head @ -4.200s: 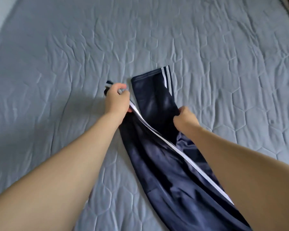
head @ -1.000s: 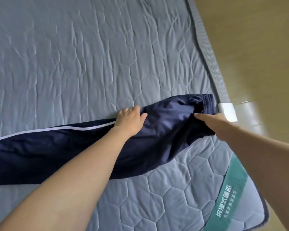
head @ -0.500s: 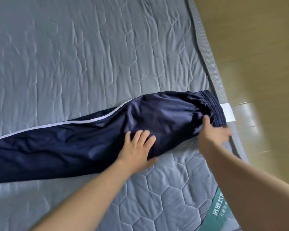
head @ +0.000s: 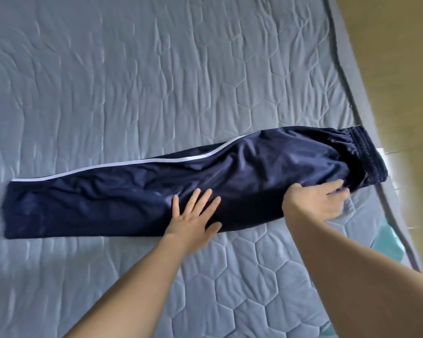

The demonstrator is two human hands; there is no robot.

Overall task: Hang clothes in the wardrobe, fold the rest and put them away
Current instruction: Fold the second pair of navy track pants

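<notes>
We found the navy track trousers (head: pixel 137 196) laid lengthwise across the grey quilted mattress (head: pixel 156 69), legs stacked one on the other, cuffs at our left and the elastic waistband (head: pixel 366 154) at our right, close to the mattress edge and the wooden floor (head: pixel 401 45) beyond. A white side stripe (head: pixel 122 164) ran along the far edge of the upper leg. Our left hand (head: pixel 193 215) lay flat on the near edge of the cloth about mid-length, fingers straight and spread, pressing and gripping nothing. Our right hand (head: pixel 320 201) sat at the near edge just short of the waistband, fingers on the fabric; the frame was blurred there, so we could not tell whether it was pinching a fold or only pushing it. We judged the cloth thin, light and limp, with a sheen that suggested it would slide easily over itself and over the quilt, and it showed soft wrinkles around the seat. We judged the best holds to be the gathered waistband, thick enough to pinch firmly, and the cuffs, with a flat palm pinning the middle during each fold.
</notes>
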